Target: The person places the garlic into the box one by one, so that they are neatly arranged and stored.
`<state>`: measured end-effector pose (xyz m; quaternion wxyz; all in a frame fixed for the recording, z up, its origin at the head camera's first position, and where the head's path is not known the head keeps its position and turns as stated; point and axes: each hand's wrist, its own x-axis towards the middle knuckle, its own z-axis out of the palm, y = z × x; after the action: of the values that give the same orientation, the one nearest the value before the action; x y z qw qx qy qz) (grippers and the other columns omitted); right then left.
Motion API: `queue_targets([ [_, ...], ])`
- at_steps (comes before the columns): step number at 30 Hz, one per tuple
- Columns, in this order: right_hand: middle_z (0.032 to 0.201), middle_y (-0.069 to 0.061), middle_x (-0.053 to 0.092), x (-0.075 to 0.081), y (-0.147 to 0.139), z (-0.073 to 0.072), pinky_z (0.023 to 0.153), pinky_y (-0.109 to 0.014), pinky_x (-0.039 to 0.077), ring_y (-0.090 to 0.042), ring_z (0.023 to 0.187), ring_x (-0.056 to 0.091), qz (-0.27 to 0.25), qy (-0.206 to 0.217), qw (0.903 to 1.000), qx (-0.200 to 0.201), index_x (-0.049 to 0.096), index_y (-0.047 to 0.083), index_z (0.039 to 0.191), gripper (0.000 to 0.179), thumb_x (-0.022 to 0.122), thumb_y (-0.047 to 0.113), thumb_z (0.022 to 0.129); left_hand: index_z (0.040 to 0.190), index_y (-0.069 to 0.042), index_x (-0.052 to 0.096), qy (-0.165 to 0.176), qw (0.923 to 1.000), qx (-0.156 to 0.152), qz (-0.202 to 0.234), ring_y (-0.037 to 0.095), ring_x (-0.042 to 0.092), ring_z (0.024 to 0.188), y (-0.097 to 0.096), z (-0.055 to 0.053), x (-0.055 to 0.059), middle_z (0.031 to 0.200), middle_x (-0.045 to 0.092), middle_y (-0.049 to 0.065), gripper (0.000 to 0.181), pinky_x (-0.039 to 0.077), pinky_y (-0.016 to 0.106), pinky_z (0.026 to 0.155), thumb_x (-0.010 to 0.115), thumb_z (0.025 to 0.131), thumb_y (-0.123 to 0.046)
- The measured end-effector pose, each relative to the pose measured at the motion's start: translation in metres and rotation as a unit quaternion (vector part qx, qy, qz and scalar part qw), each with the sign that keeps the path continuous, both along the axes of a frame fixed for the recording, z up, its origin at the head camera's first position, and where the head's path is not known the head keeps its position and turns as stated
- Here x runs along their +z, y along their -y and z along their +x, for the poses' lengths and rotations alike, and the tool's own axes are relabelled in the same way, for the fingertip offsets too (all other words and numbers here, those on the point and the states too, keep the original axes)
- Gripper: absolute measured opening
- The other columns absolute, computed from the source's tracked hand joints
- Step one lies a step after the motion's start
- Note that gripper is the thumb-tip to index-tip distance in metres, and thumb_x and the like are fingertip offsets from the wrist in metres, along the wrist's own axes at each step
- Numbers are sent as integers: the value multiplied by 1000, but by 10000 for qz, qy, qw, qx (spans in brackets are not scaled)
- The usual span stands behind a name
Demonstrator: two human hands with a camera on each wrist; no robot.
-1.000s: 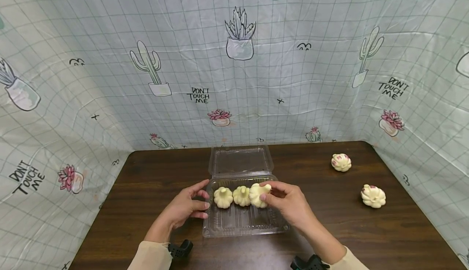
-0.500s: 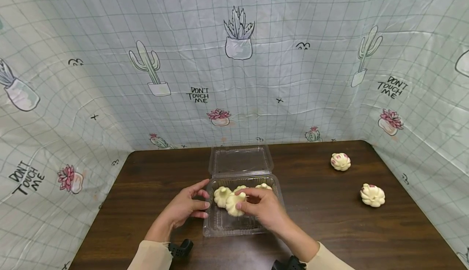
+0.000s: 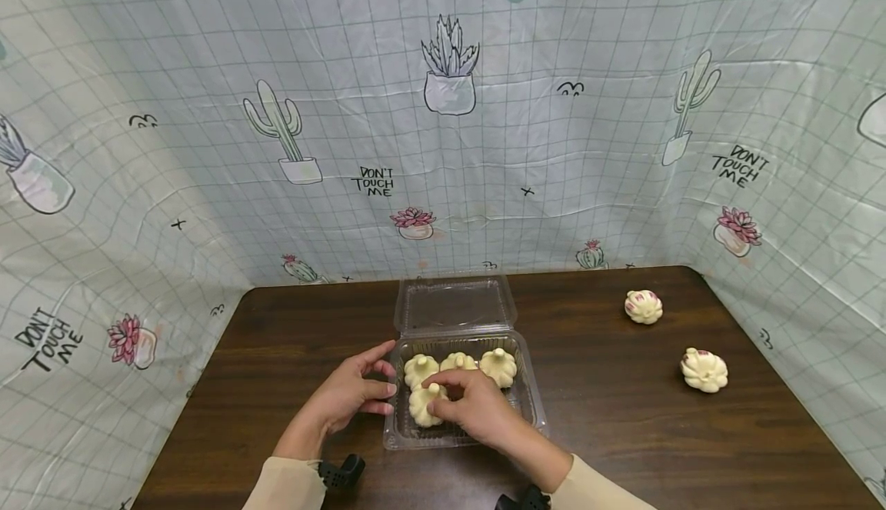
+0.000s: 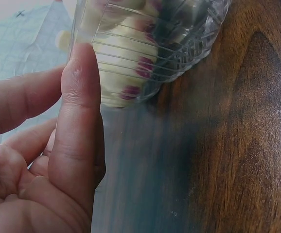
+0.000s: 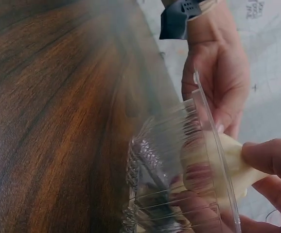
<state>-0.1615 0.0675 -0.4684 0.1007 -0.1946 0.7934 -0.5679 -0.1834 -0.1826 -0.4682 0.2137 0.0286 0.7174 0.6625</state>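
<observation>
Garlic bulb [image 3: 421,410], pale and ribbed, stem up, right down in the near-left part of the clear plastic container [image 3: 415,441], pinched between thumb and fingers of the right hand [image 3: 477,406]! Touching the container's floor or not, impossible to tell. Just behind, a row of three more bulbs [image 3: 500,370], the middle one partly hidden by that busy hand. Over on the left, left hand [image 3: 346,393] with fingers relaxed, fingertips against the container's side, grasping nothing. Lid [image 3: 457,304] wide open at the back. And underneath, dark brown table [image 3: 623,433], streaky wood grain, soft sheen toward the near side. Out on the right, well apart from the container, a far bulb [image 3: 644,307] and a nearer bulb [image 3: 704,371], both flushed pinkish purple. Cream sleeves [image 3: 287,483] and black wrist devices [image 3: 342,472] at the near edge. All around, rippled pale cloth [image 3: 526,141] at the back and both sides: green grid, potted cacti, pink succulents, bold lettering, "DON'T TOUCH ME", over and over!
</observation>
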Motion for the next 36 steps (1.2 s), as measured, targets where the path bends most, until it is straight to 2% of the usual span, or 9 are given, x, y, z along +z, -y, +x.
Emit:
queue_targets([
  [3, 82, 4, 61, -2, 2, -1, 64, -21, 46, -8, 76, 53, 280, -169, 9995, 7, 81, 8, 114, 29, 80, 11, 86, 167, -5, 28, 0, 10000, -11, -11, 18, 59, 77, 0, 0, 0, 121, 50, 16, 82, 64, 30, 67, 67, 97, 8],
  [9, 98, 1, 75, -4, 4, -1, 75, -25, 51, -12, 89, 60, 758, -355, 9964, -116, 83, 12, 110, 25, 84, 15, 85, 167, -5, 28, -5, 10000, -17, -29, 18, 60, 76, 0, 0, 1, 120, 50, 16, 82, 64, 29, 67, 67, 97, 7],
  [16, 108, -4, 79, -3, 7, 4, 80, -27, 56, -16, 97, 69, 1015, -585, 9930, -162, 84, 15, 101, 19, 86, 12, 83, 167, -5, 28, 19, 10000, -16, -18, 19, 60, 78, 0, 0, 1, 118, 50, 15, 82, 64, 29, 66, 67, 96, 8],
  [20, 107, -3, 79, -2, 8, 7, 76, -26, 55, -12, 92, 69, 1188, -737, 9899, -256, 84, 15, 101, 19, 86, 13, 82, 167, -6, 27, 33, 10000, -29, 1, 19, 60, 77, 0, 0, 1, 118, 50, 15, 82, 64, 29, 66, 67, 97, 8],
  [24, 97, 2, 78, -3, 9, 8, 68, -23, 51, -4, 77, 61, 1350, -920, 9856, -432, 85, 14, 100, 19, 87, 13, 81, 168, -6, 27, 30, 10000, -55, 23, 18, 61, 75, -1, 0, 0, 119, 50, 15, 82, 64, 29, 66, 66, 97, 8],
  [27, 96, 3, 78, -4, 10, 8, 69, -22, 52, -3, 78, 61, 1464, -1045, 9826, -463, 84, 13, 99, 18, 87, 12, 80, 168, -6, 27, 17, 10000, -65, 24, 18, 62, 75, -1, -1, 0, 118, 50, 15, 81, 64, 29, 66, 66, 98, 8],
  [33, 109, 0, 80, -5, 12, 9, 81, -31, 59, -15, 98, 73, 1635, -1052, 9803, -343, 84, 15, 103, 22, 88, 14, 81, 168, -7, 27, 16, 10000, -83, 21, 18, 62, 74, -1, -1, 0, 118, 50, 15, 81, 64, 30, 66, 66, 98, 6],
  [36, 108, -2, 80, -4, 12, 8, 80, -33, 60, -19, 99, 74, 1618, -903, 9823, -266, 85, 16, 105, 26, 90, 16, 80, 168, -7, 26, 32, 9999, -101, 9, 18, 62, 74, 0, -1, 0, 119, 50, 15, 82, 64, 30, 67, 66, 98, 6],
])
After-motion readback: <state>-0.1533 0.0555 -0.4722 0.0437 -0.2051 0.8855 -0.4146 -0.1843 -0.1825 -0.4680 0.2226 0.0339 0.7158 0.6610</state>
